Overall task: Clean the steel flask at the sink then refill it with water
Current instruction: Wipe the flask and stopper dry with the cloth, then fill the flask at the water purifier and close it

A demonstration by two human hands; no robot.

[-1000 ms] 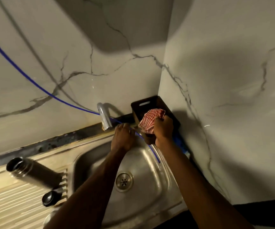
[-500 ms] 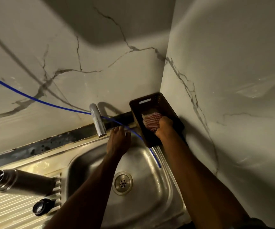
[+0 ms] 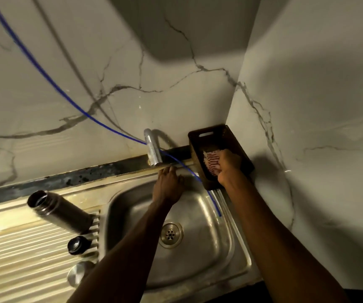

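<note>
Uncapped and lying on the drainboard left of the sink: steel flask, long axis diagonal, open mouth toward the back-left wall, base at the basin edge, black cap beside it. Probably mid-cleaning, refill not yet begun. Right hand holding a striped cloth inside the brown basket; left hand resting on the sink's back rim below the tap, fingers loosely bent, holding nothing.

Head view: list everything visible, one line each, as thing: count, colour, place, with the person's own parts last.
Open steel flask: one, dark metallic, lying on the ribbed drainboard left of the basin.
Round black cap: one, black, drainboard, below the flask.
Round steel lid: one, silver, drainboard's near edge.
Steel sink: one, silver, centre.
Chrome tap: one, silver, behind the basin.
Thin blue hose: one, blue, from upper left into the basin.
Brown plastic basket: one, dark brown, back right corner.
Red-and-white striped cloth: one, inside the basket.
Left hand: below the tap.
Right hand: holds the cloth.
</note>
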